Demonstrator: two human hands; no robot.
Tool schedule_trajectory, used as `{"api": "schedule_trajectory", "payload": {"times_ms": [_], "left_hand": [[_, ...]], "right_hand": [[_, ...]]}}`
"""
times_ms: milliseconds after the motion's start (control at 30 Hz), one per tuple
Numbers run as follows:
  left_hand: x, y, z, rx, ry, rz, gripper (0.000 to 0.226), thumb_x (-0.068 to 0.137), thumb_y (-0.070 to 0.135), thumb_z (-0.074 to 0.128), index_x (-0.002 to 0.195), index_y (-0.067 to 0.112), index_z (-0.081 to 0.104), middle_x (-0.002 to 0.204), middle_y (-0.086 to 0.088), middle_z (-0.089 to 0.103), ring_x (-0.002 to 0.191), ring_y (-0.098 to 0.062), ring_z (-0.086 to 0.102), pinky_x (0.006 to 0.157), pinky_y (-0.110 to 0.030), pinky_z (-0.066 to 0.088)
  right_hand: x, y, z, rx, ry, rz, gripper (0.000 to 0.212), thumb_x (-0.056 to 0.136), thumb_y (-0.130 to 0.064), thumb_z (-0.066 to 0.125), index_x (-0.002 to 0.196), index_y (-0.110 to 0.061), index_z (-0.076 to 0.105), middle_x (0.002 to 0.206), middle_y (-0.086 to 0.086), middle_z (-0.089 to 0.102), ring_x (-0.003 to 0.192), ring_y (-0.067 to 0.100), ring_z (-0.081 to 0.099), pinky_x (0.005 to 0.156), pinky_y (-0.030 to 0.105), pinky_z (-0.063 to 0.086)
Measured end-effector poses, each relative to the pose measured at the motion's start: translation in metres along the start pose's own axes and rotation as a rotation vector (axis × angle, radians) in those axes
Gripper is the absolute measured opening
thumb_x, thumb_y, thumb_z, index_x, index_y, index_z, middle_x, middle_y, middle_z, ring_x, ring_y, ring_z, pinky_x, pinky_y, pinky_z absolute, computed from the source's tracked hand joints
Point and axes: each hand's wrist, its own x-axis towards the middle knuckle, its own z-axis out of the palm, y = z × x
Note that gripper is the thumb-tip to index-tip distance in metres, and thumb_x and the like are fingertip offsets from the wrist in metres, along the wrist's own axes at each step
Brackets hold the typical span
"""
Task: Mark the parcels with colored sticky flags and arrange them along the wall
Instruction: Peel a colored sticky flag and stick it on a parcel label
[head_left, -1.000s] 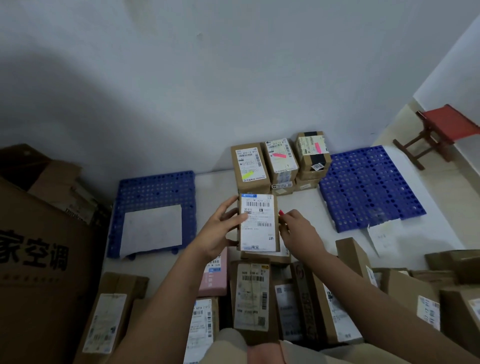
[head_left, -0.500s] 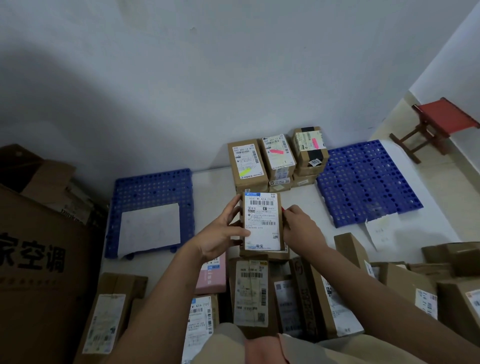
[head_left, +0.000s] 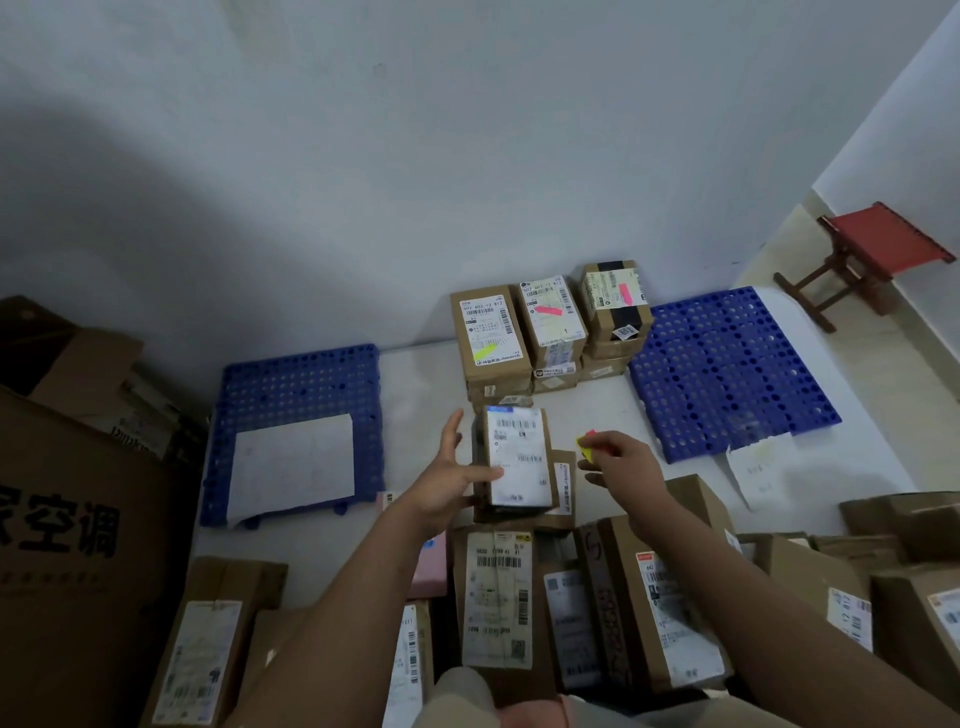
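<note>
The left hand (head_left: 447, 483) steadies a parcel (head_left: 517, 457) with straight fingers at its left edge. The right hand (head_left: 621, 462) pinches sticky flags (head_left: 587, 447) just beside its right edge, bare floor (head_left: 597, 410) beyond.

You see matt brown cardboard parcels (head_left: 491, 338) with smooth white paper labels, and bright paper sticky flags (head_left: 586, 448). The perforated blue mats (head_left: 727, 369) look like hard plastic. The stool (head_left: 862, 254) has a dark wood frame and a red seat.
</note>
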Motion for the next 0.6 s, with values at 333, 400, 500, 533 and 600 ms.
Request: {"api": "schedule_trajectory", "payload": {"times_ms": [333,400,500,533,600], "left_hand": [[0.004,-0.017,0.002,0.507,0.258,0.068,0.074,0.092,0.008,0.065,0.152,0.03,0.028,0.152,0.002,0.037,0.128,-0.022,0.05,0.079,-0.029,0.058],[0.002,-0.013,0.006,0.598,0.405,0.22,0.05,0.093,0.013,0.064,0.138,0.028,0.046,0.144,0.002,0.046,0.125,-0.017,0.051,0.089,-0.034,0.057],[-0.006,-0.004,0.023,0.447,0.324,0.25,0.018,0.096,0.021,0.062,0.113,0.025,0.059,0.117,0.0,0.065,0.099,-0.013,0.066,0.085,-0.035,0.06],[-0.011,-0.002,0.031,0.435,0.243,0.233,0.015,0.096,0.024,0.061,0.111,0.023,0.061,0.11,-0.001,0.068,0.094,-0.014,0.068,0.084,-0.032,0.059],[-0.014,-0.003,0.043,0.471,0.115,0.211,0.017,0.095,0.029,0.063,0.109,0.018,0.065,0.101,-0.002,0.07,0.09,-0.015,0.069,0.083,-0.027,0.059]], "right_hand": [[-0.007,0.008,-0.001,0.437,-0.163,0.265,0.022,0.092,-0.003,0.061,0.113,-0.007,0.066,0.104,0.014,0.068,0.091,0.02,0.062,0.073,0.025,0.05],[-0.008,0.008,0.001,0.483,-0.185,0.287,0.016,0.093,-0.003,0.061,0.107,-0.005,0.066,0.099,0.014,0.067,0.087,0.02,0.062,0.072,0.026,0.051],[-0.011,0.003,0.008,0.503,-0.223,0.3,0.008,0.093,-0.002,0.061,0.099,-0.003,0.065,0.093,0.013,0.068,0.084,0.021,0.065,0.068,0.024,0.055],[-0.012,0.002,0.011,0.495,-0.235,0.291,0.006,0.093,-0.001,0.061,0.096,-0.003,0.064,0.09,0.012,0.068,0.081,0.02,0.065,0.067,0.023,0.056],[-0.015,-0.002,0.015,0.464,-0.263,0.261,0.006,0.092,-0.001,0.061,0.094,-0.004,0.065,0.086,0.011,0.068,0.079,0.019,0.065,0.07,0.024,0.056]]}}
